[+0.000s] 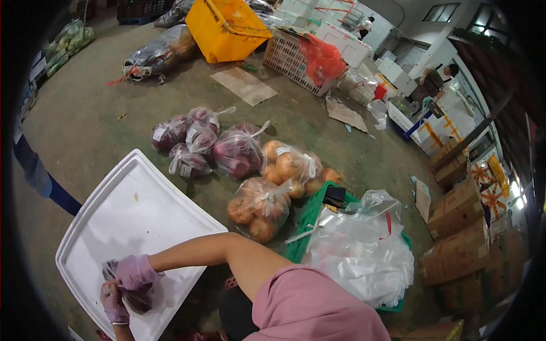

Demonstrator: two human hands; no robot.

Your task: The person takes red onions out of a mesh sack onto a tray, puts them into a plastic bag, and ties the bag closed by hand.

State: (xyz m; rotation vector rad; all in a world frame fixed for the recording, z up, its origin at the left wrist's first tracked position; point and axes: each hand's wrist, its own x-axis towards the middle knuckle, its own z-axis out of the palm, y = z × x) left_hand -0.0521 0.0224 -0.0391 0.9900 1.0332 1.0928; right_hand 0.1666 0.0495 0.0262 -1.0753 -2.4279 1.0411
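Loose pink short-sleeved top, wrinkled pale purple gloves, a thin band around one wrist

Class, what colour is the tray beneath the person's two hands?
White; the tray shows best in the head view, the only one.

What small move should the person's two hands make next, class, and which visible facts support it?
Probably pull the top of the clear plastic bag with dark contents tight into a knot. The purple-gloved left hand and purple-gloved right hand meet at its bunched top, and the clear bag of round purple produce nearby is tied. Whether a knot already exists is hidden.
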